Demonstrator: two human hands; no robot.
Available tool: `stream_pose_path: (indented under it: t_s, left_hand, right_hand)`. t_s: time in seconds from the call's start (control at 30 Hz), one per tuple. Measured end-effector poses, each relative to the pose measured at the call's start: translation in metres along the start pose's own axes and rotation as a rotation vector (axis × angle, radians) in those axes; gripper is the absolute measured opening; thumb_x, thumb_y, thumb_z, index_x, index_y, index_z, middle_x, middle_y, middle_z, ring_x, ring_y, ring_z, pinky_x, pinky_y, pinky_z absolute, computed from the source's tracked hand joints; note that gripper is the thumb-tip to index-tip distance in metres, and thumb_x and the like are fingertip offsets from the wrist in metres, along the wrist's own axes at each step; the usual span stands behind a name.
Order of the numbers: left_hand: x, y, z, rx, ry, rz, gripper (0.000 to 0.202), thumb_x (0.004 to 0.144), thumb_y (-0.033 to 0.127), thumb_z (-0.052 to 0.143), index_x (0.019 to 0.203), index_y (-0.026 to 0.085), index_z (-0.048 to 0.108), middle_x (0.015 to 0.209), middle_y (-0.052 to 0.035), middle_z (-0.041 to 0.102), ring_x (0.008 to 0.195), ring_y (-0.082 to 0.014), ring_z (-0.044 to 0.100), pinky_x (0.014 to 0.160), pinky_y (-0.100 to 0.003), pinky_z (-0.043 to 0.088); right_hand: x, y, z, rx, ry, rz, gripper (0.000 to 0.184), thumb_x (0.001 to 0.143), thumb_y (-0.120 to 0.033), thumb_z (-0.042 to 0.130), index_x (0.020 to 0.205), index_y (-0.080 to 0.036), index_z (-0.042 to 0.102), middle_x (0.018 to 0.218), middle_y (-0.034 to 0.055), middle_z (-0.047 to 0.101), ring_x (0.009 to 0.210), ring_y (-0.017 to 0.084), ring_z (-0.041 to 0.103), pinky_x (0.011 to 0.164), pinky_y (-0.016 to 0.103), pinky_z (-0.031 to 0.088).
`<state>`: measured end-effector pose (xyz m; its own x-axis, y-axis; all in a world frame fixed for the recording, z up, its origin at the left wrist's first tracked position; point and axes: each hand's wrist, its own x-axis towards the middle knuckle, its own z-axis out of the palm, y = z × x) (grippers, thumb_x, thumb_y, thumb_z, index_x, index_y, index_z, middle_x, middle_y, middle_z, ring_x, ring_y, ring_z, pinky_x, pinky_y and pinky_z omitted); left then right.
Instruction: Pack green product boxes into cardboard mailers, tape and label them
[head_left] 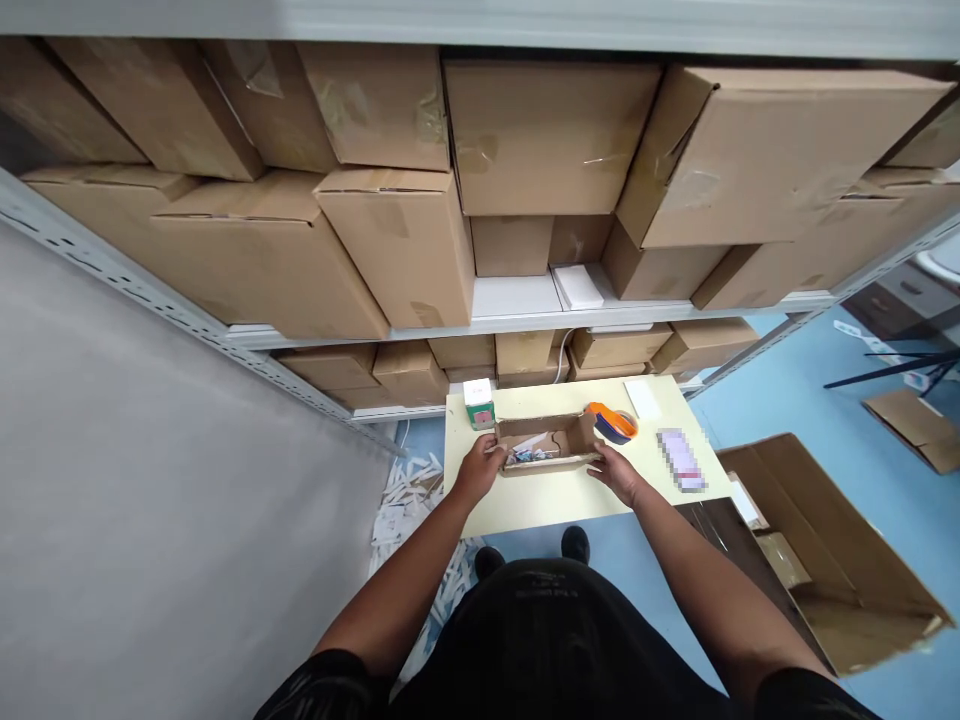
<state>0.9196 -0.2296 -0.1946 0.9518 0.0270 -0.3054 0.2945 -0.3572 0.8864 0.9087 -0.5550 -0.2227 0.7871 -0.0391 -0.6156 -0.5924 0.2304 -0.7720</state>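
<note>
Looked like a storeroom or stockroom. Held taped cardboard boxes (pixel 555 140) stacked along perforated metal shelving (pixel 540 324), plus a small pale table (pixel 555 505) and a large open carton (pixel 832 540) on a blue floor (pixel 795 390).

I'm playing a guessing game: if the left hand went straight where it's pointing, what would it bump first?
Probably the left end of the small open cardboard box, which the left hand seems to touch; depth is hard to judge.
</note>
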Motion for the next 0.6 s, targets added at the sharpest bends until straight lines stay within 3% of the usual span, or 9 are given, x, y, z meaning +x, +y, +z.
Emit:
stream_pose_path:
  t_s: [0.07, 0.2, 0.3, 0.43, 0.5, 0.6]
  left_hand:
    - [0.008, 0.011, -0.011, 0.121, 0.117, 0.008, 0.035, 0.096, 0.045, 0.055, 0.122, 0.022, 0.059, 0.127, -0.0100, 0.070, 0.109, -0.0226, 0.071, 0.097, -0.037, 0.053]
    - [0.041, 0.050, -0.023, 0.495, 0.383, 0.122, 0.051, 0.093, 0.049, 0.060, 0.132, 0.018, 0.052, 0.144, -0.0190, 0.055, 0.135, -0.0320, 0.053, 0.111, -0.042, 0.043]
    - [0.078, 0.076, -0.017, 0.676, 0.370, -0.014, 0.069, 0.087, 0.060, 0.064, 0.136, 0.014, 0.047, 0.153, -0.0274, 0.041, 0.138, -0.0409, 0.048, 0.109, -0.047, 0.042]
    - [0.118, 0.089, -0.008, 0.755, 0.275, -0.273, 0.065, 0.085, 0.055, 0.066, 0.131, 0.014, 0.045, 0.135, -0.0273, 0.057, 0.122, -0.0396, 0.062, 0.098, -0.046, 0.048]
    - [0.127, 0.088, -0.013, 0.760, 0.309, -0.288, 0.059, 0.085, 0.047, 0.067, 0.129, 0.014, 0.045, 0.130, -0.0258, 0.061, 0.120, -0.0372, 0.064, 0.097, -0.042, 0.049]
    - [0.126, 0.081, -0.038, 0.695, 0.368, -0.298, 0.056, 0.084, 0.045, 0.067, 0.126, 0.014, 0.046, 0.124, -0.0248, 0.065, 0.117, -0.0359, 0.066, 0.093, -0.040, 0.050]
  right_hand:
    - [-0.003, -0.002, -0.011, -0.038, -0.057, 0.004, 0.044, 0.083, -0.055, 0.069, 0.116, -0.027, 0.067, 0.128, 0.0071, 0.069, 0.117, 0.024, 0.066, 0.095, 0.037, 0.055]
    - [-0.018, -0.007, -0.039, -0.112, -0.029, -0.029, 0.048, 0.082, -0.058, 0.069, 0.118, -0.026, 0.068, 0.138, 0.0098, 0.065, 0.125, 0.027, 0.063, 0.096, 0.039, 0.053]
    - [-0.031, -0.008, -0.060, -0.229, 0.085, 0.002, 0.046, 0.081, -0.056, 0.069, 0.111, -0.021, 0.071, 0.128, 0.0129, 0.070, 0.116, 0.029, 0.067, 0.092, 0.039, 0.053]
    - [-0.042, -0.011, -0.079, -0.366, 0.126, 0.074, 0.043, 0.078, -0.053, 0.068, 0.103, -0.019, 0.072, 0.111, 0.0113, 0.075, 0.102, 0.027, 0.072, 0.084, 0.037, 0.053]
    - [-0.045, -0.015, -0.083, -0.395, 0.094, 0.069, 0.041, 0.079, -0.053, 0.066, 0.102, -0.019, 0.073, 0.107, 0.0096, 0.075, 0.100, 0.026, 0.071, 0.083, 0.036, 0.052]
    - [-0.050, -0.025, -0.079, -0.442, 0.075, -0.005, 0.040, 0.080, -0.053, 0.066, 0.102, -0.020, 0.072, 0.102, 0.0072, 0.076, 0.099, 0.025, 0.071, 0.084, 0.036, 0.052]
